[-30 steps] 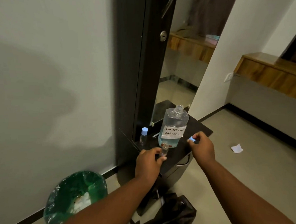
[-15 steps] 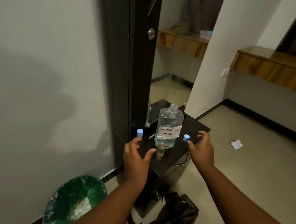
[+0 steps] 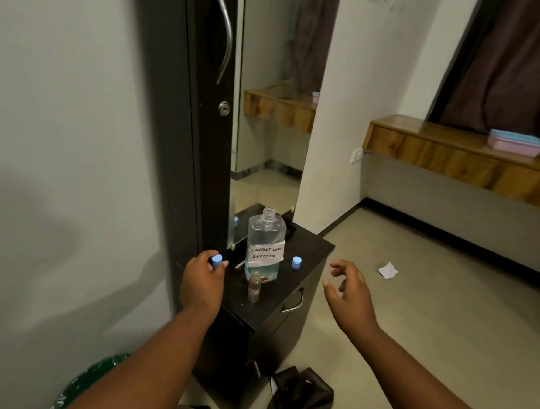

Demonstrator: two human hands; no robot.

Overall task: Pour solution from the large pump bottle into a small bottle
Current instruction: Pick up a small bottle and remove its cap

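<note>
Since half a second ago, the left hand [image 3: 201, 285] has been moved from the uncapped small bottle [image 3: 254, 287] to a second small bottle with a blue cap [image 3: 217, 260], while the right hand [image 3: 350, 294] has been drawn back off the cabinet top [image 3: 303, 253].

In the head view, the capped bottle is gripped by the curled left fingers just below its cap. The right hand is held in the air beside the cabinet, fingers loosely spread, with nothing in it. The large bottle [image 3: 265, 245], open-necked and labelled, is seen upright at the middle of the cabinet top, with the uncapped small bottle just before it. A loose blue cap [image 3: 296, 263] lies to its right.
</note>
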